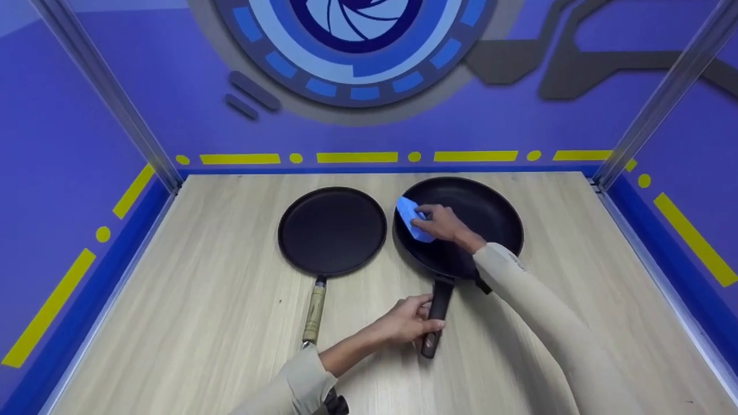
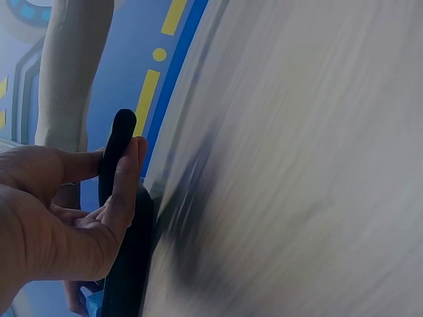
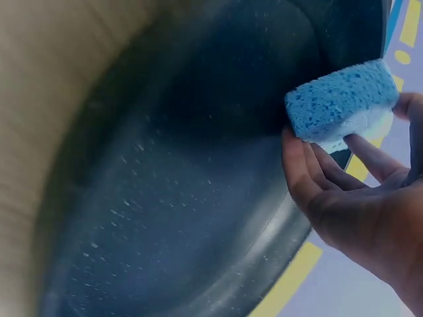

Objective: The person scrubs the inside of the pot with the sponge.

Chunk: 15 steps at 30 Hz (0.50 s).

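A deep black frying pan (image 1: 490,213) sits at the right of the table in the head view, its black handle (image 1: 440,302) pointing toward me. My left hand (image 1: 406,320) grips that handle, thumb on one side and fingers round the other; the left wrist view shows the handle (image 2: 117,142) between them. My right hand (image 1: 444,223) pinches a blue sponge (image 1: 412,219) against the pan's left inner wall. Seen from the right wrist, the porous sponge (image 3: 344,102) is held by fingertips and thumb, and small droplets dot the pan's dark inside (image 3: 165,198).
Left of the frying pan lies a flat black crepe pan (image 1: 332,230) with a wooden handle (image 1: 314,314); the left sleeve passes close to that handle's end. Blue panels (image 1: 369,135) with yellow marks enclose the wooden table (image 1: 202,259) at the back and sides.
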Each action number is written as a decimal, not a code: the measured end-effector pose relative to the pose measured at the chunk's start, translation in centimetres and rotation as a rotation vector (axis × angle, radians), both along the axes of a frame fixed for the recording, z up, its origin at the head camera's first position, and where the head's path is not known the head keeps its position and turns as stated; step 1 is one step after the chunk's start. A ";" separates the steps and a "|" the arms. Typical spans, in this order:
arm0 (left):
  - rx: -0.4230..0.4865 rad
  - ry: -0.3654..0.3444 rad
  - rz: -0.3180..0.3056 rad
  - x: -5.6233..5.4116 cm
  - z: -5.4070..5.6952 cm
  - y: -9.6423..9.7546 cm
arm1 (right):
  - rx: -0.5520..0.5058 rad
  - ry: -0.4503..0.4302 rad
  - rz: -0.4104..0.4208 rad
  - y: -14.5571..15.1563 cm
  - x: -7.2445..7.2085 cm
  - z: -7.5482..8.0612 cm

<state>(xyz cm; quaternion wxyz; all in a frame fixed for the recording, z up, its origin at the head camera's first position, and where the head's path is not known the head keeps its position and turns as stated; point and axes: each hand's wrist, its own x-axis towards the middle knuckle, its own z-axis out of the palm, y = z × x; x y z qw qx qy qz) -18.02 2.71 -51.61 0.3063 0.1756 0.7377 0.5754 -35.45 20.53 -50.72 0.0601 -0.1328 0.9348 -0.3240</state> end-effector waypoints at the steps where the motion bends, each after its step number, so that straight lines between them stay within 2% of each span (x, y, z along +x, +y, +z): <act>1: 0.001 -0.007 0.002 0.0 0.0 0.0 | -0.001 -0.006 0.017 0.1 0.3 0.1; 6: -0.001 -0.035 0.010 0.1 0.1 0.1 | 0.063 -0.071 0.170 1.4 2.0 0.9; 9: 0.009 -0.042 -0.007 0.0 0.1 0.2 | 0.111 -0.131 0.245 2.7 2.9 1.4; 15: 0.015 -0.029 -0.018 0.0 -0.2 0.1 | 0.182 -0.192 0.314 4.9 3.8 1.6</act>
